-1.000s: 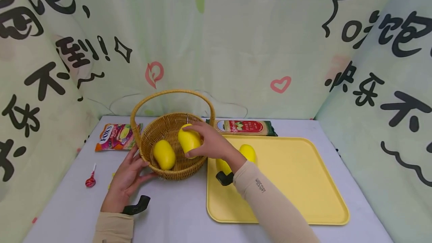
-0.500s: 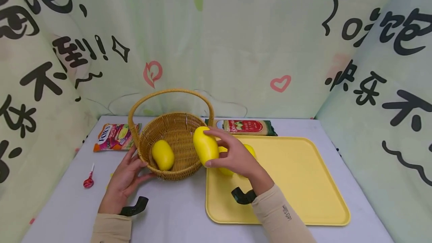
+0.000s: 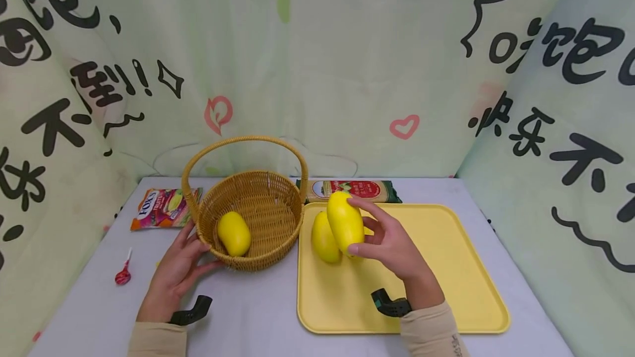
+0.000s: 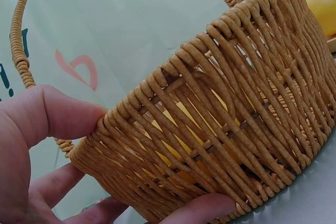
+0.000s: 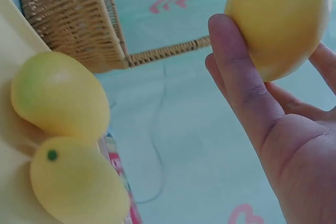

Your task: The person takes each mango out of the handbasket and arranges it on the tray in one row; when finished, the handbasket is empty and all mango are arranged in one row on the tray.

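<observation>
My left hand holds the left side of a wicker basket, its fingers and thumb spread against the rim and wall. A yellow mango lies inside, toward the left. My right hand grips another mango between thumb and fingers, above the left part of a yellow tray. On that tray is a mango, partly covered by the held one. The right wrist view shows two mangoes lying there side by side, one greenish and one with a green stem spot.
Behind the basket's left side lies a FOX'S candy bag. A red lollipop is on the white table at the left. A long green-and-red package lies behind the tray. Printed curtains enclose the table's back and sides.
My right hand has lifted a mango out of the basket and carried it right, over the tray. My left hand stays at the basket. The head view has shifted slightly.
</observation>
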Tool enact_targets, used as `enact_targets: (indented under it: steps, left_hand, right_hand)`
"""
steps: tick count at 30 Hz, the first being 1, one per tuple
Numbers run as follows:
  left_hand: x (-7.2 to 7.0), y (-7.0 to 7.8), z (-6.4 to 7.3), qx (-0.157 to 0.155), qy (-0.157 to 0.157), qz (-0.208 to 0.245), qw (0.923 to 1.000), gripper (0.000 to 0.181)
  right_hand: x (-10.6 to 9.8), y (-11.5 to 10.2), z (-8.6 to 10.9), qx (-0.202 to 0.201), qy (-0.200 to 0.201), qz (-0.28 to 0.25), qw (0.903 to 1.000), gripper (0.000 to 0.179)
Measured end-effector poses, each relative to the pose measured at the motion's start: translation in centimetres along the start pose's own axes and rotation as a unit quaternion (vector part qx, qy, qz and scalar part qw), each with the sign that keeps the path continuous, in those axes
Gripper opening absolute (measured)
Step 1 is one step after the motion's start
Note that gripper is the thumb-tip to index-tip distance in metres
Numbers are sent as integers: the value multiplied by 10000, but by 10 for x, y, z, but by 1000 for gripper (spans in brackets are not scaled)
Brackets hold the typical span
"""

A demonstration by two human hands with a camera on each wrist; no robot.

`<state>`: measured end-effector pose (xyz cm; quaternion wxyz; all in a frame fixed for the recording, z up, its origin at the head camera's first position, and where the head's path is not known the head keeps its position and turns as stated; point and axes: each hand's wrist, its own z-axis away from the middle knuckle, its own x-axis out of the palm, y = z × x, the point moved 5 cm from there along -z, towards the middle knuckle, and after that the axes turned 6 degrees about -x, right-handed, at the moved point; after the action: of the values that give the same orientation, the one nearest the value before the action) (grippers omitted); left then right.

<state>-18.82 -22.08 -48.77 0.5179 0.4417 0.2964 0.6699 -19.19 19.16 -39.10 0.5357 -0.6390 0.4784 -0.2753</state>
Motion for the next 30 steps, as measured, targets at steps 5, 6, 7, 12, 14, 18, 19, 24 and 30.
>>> enact_targets:
  steps: [5,6,7,12,14,18,19,24,30]
  left_hand:
    - [-1,-1,0,1,33,57,10000,85]
    - [-1,-1,0,-1,41,67,10000,85]
    - [-1,-1,0,-1,45,61,10000,85]
    - [-1,-1,0,15,25,0,10000,85]
    - [-2,-1,0,37,-11,-26,10000,85]
    - [-2,-2,-1,53,-71,9,10000,85]
    - [-2,-2,-1,51,-74,26,10000,85]
    - [-1,-1,-1,51,-65,73,9999,85]
    - [-2,-2,-1,81,-85,97,9999,86]
  right_hand:
    - [-16,-1,5,-75,43,59,9999,80]
    - [-19,-1,6,-92,67,65,9999,80]
    - [-22,-1,7,-111,83,65,9999,80]
    - [-39,-1,13,-130,252,119,9995,78]
    - [-45,-1,16,-63,360,180,9992,77]
    - [-55,-4,21,160,571,413,9974,77]
    - [-57,-4,22,206,605,469,9969,77]
    - [-64,-6,24,257,668,640,9954,76]
    - [-73,1,27,436,849,877,9916,76]
